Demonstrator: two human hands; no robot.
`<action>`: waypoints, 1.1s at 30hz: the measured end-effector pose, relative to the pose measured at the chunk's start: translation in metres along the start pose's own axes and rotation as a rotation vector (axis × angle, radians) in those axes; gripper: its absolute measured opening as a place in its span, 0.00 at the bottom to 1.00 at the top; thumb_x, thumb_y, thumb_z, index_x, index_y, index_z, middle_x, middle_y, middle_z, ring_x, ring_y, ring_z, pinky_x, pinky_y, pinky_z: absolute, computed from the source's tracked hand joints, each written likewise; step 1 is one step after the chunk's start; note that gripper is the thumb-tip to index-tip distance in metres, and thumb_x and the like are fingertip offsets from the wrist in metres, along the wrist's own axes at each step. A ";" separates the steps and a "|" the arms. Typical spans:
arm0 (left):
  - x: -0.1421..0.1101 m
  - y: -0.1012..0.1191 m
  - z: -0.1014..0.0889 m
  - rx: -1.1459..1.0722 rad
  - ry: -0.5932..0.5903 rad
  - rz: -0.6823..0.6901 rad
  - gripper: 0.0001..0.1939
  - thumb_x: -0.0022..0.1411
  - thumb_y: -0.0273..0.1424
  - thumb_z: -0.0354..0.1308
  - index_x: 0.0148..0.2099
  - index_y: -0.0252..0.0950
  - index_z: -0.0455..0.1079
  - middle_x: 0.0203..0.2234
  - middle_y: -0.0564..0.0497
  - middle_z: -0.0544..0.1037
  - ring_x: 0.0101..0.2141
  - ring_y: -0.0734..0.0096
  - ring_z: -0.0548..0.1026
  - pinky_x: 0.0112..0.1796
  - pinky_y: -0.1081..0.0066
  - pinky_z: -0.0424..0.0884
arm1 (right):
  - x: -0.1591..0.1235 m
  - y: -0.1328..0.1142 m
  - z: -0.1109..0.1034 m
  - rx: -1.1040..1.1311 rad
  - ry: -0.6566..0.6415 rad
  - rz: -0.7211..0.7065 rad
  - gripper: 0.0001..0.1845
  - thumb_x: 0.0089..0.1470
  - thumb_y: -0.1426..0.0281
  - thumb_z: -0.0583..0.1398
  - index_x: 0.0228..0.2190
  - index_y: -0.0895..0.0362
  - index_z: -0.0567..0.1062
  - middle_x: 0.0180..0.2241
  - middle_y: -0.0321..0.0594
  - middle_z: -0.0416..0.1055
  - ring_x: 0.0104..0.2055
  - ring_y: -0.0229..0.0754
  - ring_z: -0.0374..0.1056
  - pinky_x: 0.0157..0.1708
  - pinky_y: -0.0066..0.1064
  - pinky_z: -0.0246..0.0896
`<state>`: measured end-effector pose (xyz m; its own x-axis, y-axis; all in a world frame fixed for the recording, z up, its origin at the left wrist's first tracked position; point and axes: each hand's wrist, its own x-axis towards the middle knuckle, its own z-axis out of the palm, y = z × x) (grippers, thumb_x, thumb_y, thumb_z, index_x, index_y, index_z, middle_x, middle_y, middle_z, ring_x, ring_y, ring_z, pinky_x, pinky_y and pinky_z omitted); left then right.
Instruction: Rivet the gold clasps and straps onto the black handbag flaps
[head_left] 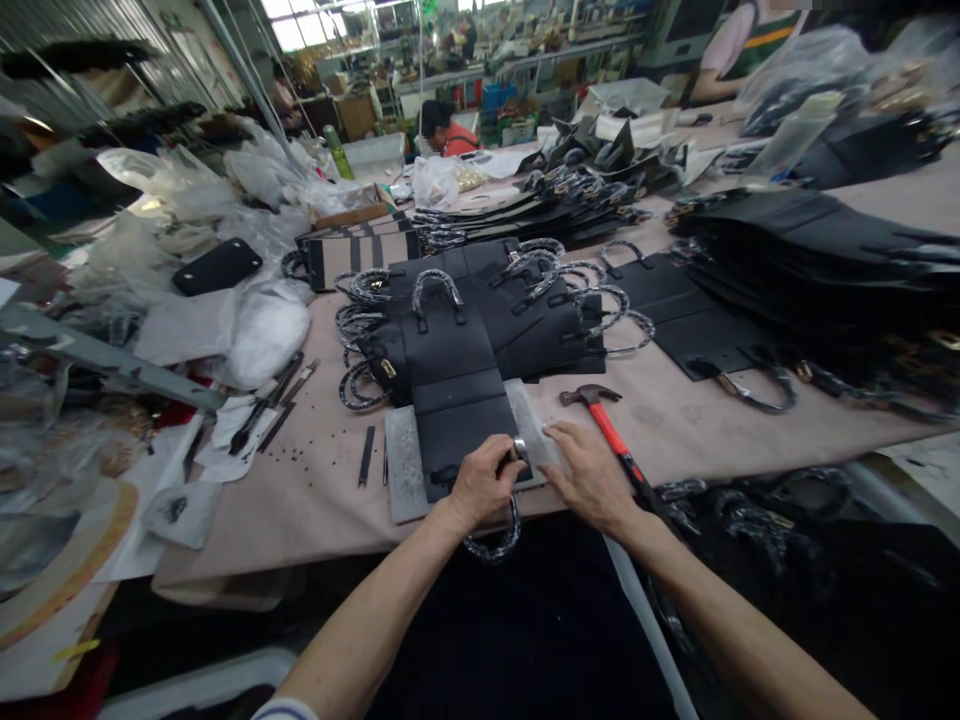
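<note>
A black bag panel with wrapped loop handles lies across a grey stone slab at the table's front edge. My left hand rests over the panel's near end, thumb and fingers pinching a small shiny metal piece; its exact kind is too small to tell. One wrapped handle hangs over the edge below that hand. To the right, my right hand has its fingers apart beside the slab and holds nothing. A claw hammer with a red and black handle lies just beyond it.
More black panels with handles are piled behind, and a tall stack stands at right. Punch-like tools and a dark strip lie left. Plastic bags crowd the far left. A person in red is at the back.
</note>
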<state>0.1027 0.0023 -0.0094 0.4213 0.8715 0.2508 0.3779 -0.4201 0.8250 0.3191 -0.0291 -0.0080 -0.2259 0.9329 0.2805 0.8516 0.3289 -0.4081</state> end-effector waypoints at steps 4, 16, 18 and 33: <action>0.002 -0.003 0.007 -0.102 0.020 -0.096 0.03 0.65 0.28 0.58 0.40 0.37 0.73 0.39 0.47 0.78 0.44 0.63 0.77 0.50 0.63 0.72 | -0.002 -0.037 0.030 0.125 -0.107 -0.030 0.30 0.62 0.65 0.59 0.63 0.58 0.63 0.62 0.57 0.63 0.63 0.60 0.59 0.61 0.56 0.55; -0.002 -0.035 -0.119 -0.260 0.539 -0.623 0.23 0.54 0.49 0.65 0.36 0.32 0.72 0.29 0.48 0.79 0.30 0.64 0.80 0.33 0.69 0.76 | -0.002 -0.029 0.026 0.096 -0.168 -0.021 0.23 0.63 0.71 0.58 0.59 0.56 0.70 0.63 0.52 0.63 0.60 0.57 0.60 0.61 0.55 0.54; -0.027 -0.042 -0.154 0.075 0.501 -0.649 0.20 0.58 0.48 0.61 0.32 0.34 0.72 0.26 0.50 0.77 0.29 0.63 0.79 0.32 0.69 0.74 | 0.001 -0.029 0.027 0.073 -0.139 -0.037 0.20 0.63 0.72 0.57 0.55 0.54 0.73 0.61 0.51 0.65 0.59 0.57 0.61 0.61 0.57 0.52; -0.079 -0.024 -0.113 0.804 -0.044 -0.091 0.07 0.72 0.30 0.53 0.47 0.36 0.72 0.44 0.44 0.78 0.44 0.58 0.75 0.48 0.62 0.70 | 0.039 -0.033 0.013 -0.206 -0.405 -0.500 0.18 0.60 0.84 0.51 0.47 0.63 0.74 0.44 0.51 0.70 0.42 0.50 0.62 0.43 0.40 0.62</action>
<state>-0.0325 -0.0277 0.0081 0.3861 0.9073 0.1664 0.8822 -0.4159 0.2207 0.2762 -0.0016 0.0052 -0.7413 0.6706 0.0285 0.6625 0.7379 -0.1288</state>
